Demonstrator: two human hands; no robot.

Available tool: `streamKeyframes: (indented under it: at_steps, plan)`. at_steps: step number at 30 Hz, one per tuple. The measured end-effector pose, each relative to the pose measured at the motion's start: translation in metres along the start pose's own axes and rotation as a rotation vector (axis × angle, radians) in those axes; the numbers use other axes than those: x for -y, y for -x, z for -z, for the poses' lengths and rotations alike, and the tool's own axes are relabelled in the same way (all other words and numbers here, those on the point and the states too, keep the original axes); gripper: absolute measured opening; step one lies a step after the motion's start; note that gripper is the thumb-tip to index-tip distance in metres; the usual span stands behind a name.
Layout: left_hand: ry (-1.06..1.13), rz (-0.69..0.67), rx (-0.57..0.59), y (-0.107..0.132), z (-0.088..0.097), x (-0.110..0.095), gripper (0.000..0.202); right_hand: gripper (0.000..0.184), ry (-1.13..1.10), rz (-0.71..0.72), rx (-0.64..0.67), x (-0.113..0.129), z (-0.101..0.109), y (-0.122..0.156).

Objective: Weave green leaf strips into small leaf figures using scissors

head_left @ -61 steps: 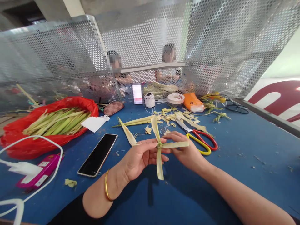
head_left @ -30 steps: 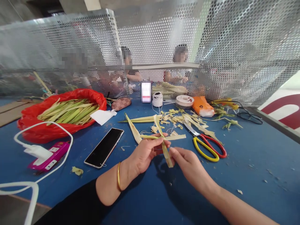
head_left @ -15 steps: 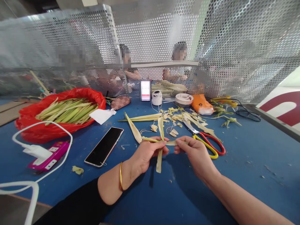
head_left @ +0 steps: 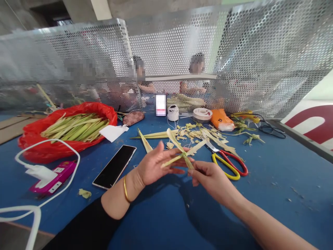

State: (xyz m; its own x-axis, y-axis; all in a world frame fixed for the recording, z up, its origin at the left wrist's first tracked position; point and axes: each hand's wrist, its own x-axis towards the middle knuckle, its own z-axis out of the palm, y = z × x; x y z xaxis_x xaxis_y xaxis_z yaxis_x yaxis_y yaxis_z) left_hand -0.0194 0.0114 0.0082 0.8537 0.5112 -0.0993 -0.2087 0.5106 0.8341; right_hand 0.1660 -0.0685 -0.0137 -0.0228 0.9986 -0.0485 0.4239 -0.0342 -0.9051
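Observation:
A cross of pale green leaf strips [head_left: 184, 154], joined at its middle, is held above the blue table. My right hand [head_left: 212, 178] pinches the lower end of one strip between thumb and fingers. My left hand [head_left: 156, 163] is open, its fingers stretched out behind and under the cross and its thumb raised. Scissors [head_left: 226, 161] with one red and one yellow handle lie beyond my right hand. Leaf scraps [head_left: 194, 132] and loose thread are scattered behind the cross. A curved leaf piece [head_left: 144, 140] lies beyond my left hand.
A red plastic bag [head_left: 33, 146] of long leaves stands at left. Near it lie a phone [head_left: 114, 166], a purple power strip [head_left: 54, 178] with a white cable, and tissue [head_left: 113, 132]. A thread spool [head_left: 173, 114], tape roll [head_left: 202, 114] and orange packet [head_left: 222, 119] line the mesh partition [head_left: 174, 41].
My left hand has opened and let go of the cross's middle. My right hand now holds a lower strip end, and the cross has turned. The view has tilted up slightly.

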Motion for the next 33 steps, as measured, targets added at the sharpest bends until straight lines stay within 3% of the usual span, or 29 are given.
streamKeyframes:
  at_steps: [2, 6, 9, 11, 13, 15, 16, 18, 21, 23, 26, 30, 33]
  plan:
    - [-0.058, 0.070, -0.002, 0.002, 0.003, -0.006, 0.077, 0.028, 0.081, -0.014, 0.043, 0.003, 0.003, 0.002]
    - [-0.333, 0.073, -0.261, -0.001, 0.000, 0.000, 0.047, 0.027, 0.112, -0.057, 0.104, 0.006, 0.001, 0.003]
    - [-0.354, 0.033, -0.376, -0.006, -0.003, 0.010, 0.038, 0.028, 0.081, -0.058, 0.155, 0.004, 0.001, 0.003]
    - [-0.369, 0.005, -0.443, -0.009, -0.006, 0.014, 0.033, 0.030, 0.179, 0.033, 0.009, 0.002, 0.004, 0.005]
    - [-0.417, 0.013, -0.479, -0.010, -0.010, 0.016, 0.029, 0.030, 0.333, 0.235, -0.302, 0.003, 0.011, 0.008]
    - [-0.489, 0.068, -0.456, -0.009, -0.016, 0.020, 0.026, 0.024, 0.461, 0.465, -0.571, 0.006, 0.017, 0.011]
    - [-0.536, 0.096, -0.426, -0.008, -0.020, 0.023, 0.024, 0.021, 0.515, 0.548, -0.623, 0.008, 0.019, 0.012]
    - [-0.628, 0.146, -0.362, -0.006, -0.029, 0.032, 0.019, 0.017, 0.596, 0.598, -0.553, 0.013, 0.020, 0.011]
    - [-0.747, 0.142, -0.280, -0.004, -0.038, 0.049, 0.020, 0.016, 0.555, 0.496, -0.264, 0.016, 0.015, 0.008]
    - [-0.812, 0.139, -0.263, -0.004, -0.039, 0.056, 0.019, 0.020, 0.457, 0.452, -0.137, 0.016, 0.010, 0.008]
    - [-0.804, 0.128, -0.282, -0.004, -0.036, 0.056, 0.025, 0.016, 0.458, 0.550, -0.194, 0.014, 0.006, 0.012]
    - [-0.530, 0.149, -0.368, -0.006, -0.031, 0.046, 0.028, 0.011, 0.640, 0.766, -0.318, 0.012, 0.000, 0.020]
    - [-0.384, 0.092, -0.435, -0.007, -0.030, 0.044, 0.028, 0.013, 0.680, 0.799, -0.373, 0.010, -0.005, 0.021]
